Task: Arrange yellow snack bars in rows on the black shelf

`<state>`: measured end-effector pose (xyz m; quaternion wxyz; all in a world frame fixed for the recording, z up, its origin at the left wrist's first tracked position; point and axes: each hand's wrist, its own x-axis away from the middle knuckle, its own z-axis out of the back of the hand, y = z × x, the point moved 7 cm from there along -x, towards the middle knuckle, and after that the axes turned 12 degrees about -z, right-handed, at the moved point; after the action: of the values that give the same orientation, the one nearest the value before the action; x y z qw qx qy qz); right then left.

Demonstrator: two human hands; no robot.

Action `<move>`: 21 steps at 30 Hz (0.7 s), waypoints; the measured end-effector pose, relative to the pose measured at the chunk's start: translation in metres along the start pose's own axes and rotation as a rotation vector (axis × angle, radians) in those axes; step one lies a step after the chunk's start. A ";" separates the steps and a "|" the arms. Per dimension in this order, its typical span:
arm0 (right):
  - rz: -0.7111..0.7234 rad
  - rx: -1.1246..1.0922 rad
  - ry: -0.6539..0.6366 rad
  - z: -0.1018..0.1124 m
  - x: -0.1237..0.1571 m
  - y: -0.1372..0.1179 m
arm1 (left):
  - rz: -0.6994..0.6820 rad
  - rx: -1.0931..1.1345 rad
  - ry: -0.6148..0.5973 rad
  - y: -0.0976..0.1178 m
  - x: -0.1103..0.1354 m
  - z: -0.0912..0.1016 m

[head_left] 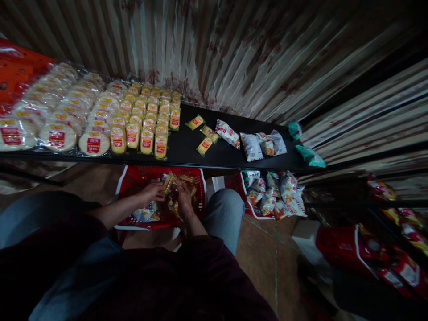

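Observation:
Both my hands are down in a red basket (204,189) with a white rim, below the shelf edge. My left hand (153,192) is closed on the left side of some wrapped yellow snacks (169,182). From the other side, my right hand (183,195) grips the same packs, its fingers curled and partly in shadow. More yellow packs (187,179) lie around them in the basket. A pale snack bag (147,213) rests in the basket's lower left part. How many packs are between my hands is hard to make out.
A black shelf (182,151) holds rows of round wrapped rice crackers (57,137), rows of oblong yellow packs (147,140), a few loose packs (203,145) and white bags (251,146). Another red basket (236,185) with bags stands right of my knee (224,207). A pleated curtain (200,49) hangs behind.

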<state>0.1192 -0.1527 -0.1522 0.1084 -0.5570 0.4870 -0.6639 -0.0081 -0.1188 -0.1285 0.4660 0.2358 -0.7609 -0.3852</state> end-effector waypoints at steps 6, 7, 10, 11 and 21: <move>-0.062 -0.085 0.005 -0.002 0.004 -0.005 | 0.049 0.177 0.007 -0.004 -0.002 -0.001; -0.059 -0.101 0.005 -0.002 0.005 -0.006 | 0.061 0.201 -0.003 -0.004 -0.002 -0.002; -0.056 -0.161 -0.002 -0.001 0.007 -0.010 | 0.107 0.292 -0.043 -0.003 -0.001 -0.005; -0.059 -0.173 -0.001 -0.001 0.007 -0.012 | 0.123 0.319 -0.055 -0.004 0.000 -0.006; -0.087 -0.171 -0.010 -0.002 0.012 -0.015 | 0.168 0.364 -0.059 -0.008 -0.003 -0.004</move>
<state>0.1189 -0.1521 -0.1327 0.0339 -0.5883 0.5167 -0.6211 -0.0035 -0.1226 -0.1354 0.4235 0.2404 -0.8483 -0.2079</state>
